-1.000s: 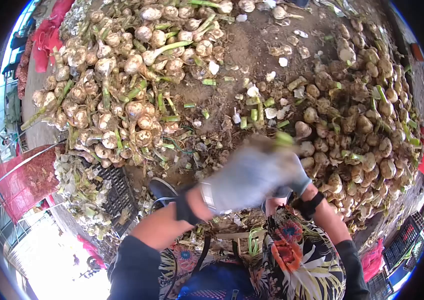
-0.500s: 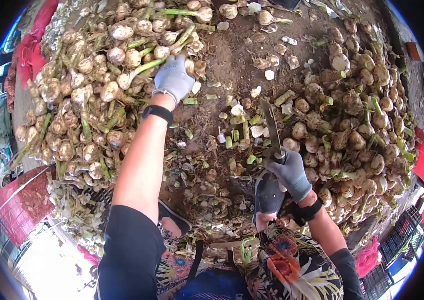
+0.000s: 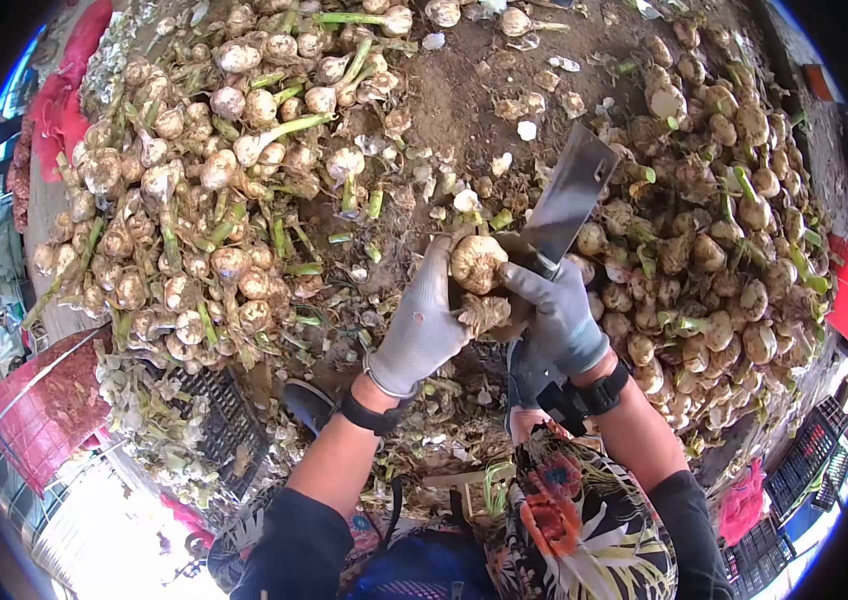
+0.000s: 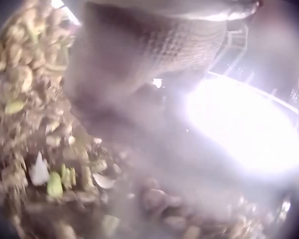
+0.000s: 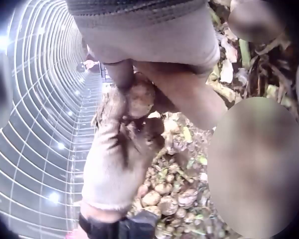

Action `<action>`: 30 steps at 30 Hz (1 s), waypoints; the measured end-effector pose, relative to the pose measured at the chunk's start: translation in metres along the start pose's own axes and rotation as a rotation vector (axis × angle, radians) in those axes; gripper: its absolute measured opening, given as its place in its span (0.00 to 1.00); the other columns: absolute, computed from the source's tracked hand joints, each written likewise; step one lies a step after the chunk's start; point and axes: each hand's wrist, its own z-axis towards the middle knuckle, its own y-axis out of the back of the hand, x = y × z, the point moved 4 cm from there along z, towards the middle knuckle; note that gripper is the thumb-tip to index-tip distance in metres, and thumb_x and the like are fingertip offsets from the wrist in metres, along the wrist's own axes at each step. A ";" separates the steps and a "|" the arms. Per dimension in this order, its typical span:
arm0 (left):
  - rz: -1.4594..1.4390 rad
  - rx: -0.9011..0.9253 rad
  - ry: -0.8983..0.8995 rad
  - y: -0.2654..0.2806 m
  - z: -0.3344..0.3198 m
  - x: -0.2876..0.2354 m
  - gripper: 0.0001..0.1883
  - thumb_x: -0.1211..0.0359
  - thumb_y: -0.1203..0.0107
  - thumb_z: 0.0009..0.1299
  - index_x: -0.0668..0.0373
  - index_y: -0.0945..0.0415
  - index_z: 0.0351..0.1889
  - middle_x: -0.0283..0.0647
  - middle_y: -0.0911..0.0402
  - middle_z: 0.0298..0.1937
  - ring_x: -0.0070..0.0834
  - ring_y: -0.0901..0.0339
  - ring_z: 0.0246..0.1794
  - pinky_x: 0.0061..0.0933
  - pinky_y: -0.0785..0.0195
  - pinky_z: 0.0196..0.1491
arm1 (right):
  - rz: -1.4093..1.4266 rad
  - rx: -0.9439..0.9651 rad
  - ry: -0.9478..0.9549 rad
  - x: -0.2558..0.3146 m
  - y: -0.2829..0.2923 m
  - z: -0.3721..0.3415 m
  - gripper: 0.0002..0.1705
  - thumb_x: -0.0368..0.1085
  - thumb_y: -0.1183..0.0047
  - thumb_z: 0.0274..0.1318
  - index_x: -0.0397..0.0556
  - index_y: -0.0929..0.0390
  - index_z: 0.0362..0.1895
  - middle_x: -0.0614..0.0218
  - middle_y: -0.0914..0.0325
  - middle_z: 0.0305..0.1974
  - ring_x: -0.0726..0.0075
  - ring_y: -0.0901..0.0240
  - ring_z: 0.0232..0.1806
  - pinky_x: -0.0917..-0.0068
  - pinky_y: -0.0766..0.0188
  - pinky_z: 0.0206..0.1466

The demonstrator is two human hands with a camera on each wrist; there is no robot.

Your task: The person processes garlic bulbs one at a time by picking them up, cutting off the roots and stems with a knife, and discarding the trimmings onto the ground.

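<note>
In the head view, my gloved left hand holds a garlic bulb, its root side facing up. A brown, papery clump sits just below the bulb, between the two hands. My gloved right hand grips a broad-bladed knife, blade pointing up and away, while its thumb reaches to the bulb's edge. The right wrist view shows the bulb between the left glove and the right glove. The left wrist view is blurred and mostly filled by a glove.
Untrimmed garlic with stalks is heaped on the left. Trimmed bulbs form a pile on the right. Between them lie cut stalk pieces and skins on soil. A black crate stands lower left, near a shoe.
Half a second ago my left hand was reaching into the left heap; it has come back to the middle with a garlic bulb, meeting my right hand. The knife stays in the right hand.
</note>
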 end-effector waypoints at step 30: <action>-0.516 0.088 0.216 0.023 -0.061 -0.021 0.30 0.67 0.28 0.62 0.66 0.30 0.59 0.36 0.20 0.52 0.23 0.22 0.49 0.29 0.26 0.53 | -1.359 -0.199 0.289 -0.005 0.041 -0.032 0.14 0.34 0.39 0.53 0.50 0.18 0.46 0.53 0.17 0.32 0.48 0.17 0.33 0.60 0.22 0.37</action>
